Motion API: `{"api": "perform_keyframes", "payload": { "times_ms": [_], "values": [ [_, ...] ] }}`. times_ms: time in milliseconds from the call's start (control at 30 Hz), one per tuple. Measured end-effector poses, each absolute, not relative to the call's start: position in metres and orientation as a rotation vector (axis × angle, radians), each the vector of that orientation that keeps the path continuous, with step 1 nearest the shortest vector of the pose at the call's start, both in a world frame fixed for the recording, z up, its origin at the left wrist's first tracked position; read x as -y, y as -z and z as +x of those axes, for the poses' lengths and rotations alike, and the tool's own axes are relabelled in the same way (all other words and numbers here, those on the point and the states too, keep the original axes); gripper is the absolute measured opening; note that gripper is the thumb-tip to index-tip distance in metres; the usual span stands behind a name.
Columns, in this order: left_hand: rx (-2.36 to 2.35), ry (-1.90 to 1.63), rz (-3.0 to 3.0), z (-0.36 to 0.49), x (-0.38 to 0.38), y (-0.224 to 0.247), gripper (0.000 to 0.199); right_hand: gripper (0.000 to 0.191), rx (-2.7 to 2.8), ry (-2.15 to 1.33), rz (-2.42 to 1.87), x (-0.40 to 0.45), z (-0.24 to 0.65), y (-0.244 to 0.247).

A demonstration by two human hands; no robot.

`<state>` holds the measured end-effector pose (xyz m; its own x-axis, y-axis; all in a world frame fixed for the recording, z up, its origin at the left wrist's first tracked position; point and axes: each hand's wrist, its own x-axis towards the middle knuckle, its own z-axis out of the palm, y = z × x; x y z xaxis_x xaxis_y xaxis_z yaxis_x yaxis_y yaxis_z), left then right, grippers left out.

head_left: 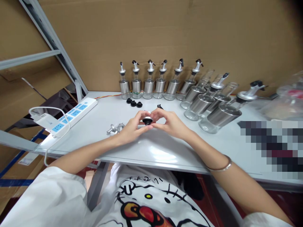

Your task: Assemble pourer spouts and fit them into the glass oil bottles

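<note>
Both my hands meet above the middle of the table around a pourer stopper [147, 121], its ribbed black plug facing me and a silver collar behind it. My left hand [136, 126] pinches it from the left, thumb below and fingers above. From the right, my right hand [167, 123] closes on it the same way; fingertips of both hands almost touch. Silver pourer spouts [115, 128] lie beside my left wrist. Beyond my hands are several black rubber plugs [133, 103] and small black caps [160, 107].
Along the cardboard wall stand glass bottles with steel sleeves [149, 85], most topped with pourers; more bottles [220, 117] stand at the right. A white power strip [71, 116] with a plugged-in charger lies left. Plastic bags [284, 102] are at far right, near a blurred-out area.
</note>
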<state>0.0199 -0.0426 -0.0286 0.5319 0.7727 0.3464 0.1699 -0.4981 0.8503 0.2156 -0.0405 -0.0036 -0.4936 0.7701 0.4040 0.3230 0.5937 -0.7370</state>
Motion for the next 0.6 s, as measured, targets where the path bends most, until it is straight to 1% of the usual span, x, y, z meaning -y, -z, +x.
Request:
{"api": "perform_keyframes", "payload": {
  "times_ms": [200, 400, 467, 533, 600],
  "values": [
    [-0.841, -0.919, 2.171, 0.017, 0.044, 0.032, 0.033, 0.014, 2.095, -0.771, -0.842, 0.043, 0.216, 0.002],
    [-0.903, -0.852, 2.224, 0.017, 0.047, 0.035, 0.029, 0.007, 2.176, -0.794, -0.837, 0.049, 0.217, -0.004],
    [-0.915, -0.833, 2.24, 0.017, 0.047, 0.034, 0.028, 0.008, 2.202, -0.779, -0.848, 0.049, 0.219, -0.007],
    [-0.922, -0.812, 2.267, 0.018, 0.048, 0.033, 0.028, 0.012, 2.222, -0.697, -0.929, 0.045, 0.225, -0.01],
    [-0.916, -0.794, 2.302, 0.018, 0.049, 0.033, 0.026, 0.018, 2.249, -0.499, -1.084, 0.038, 0.233, -0.011]
  ]
}}
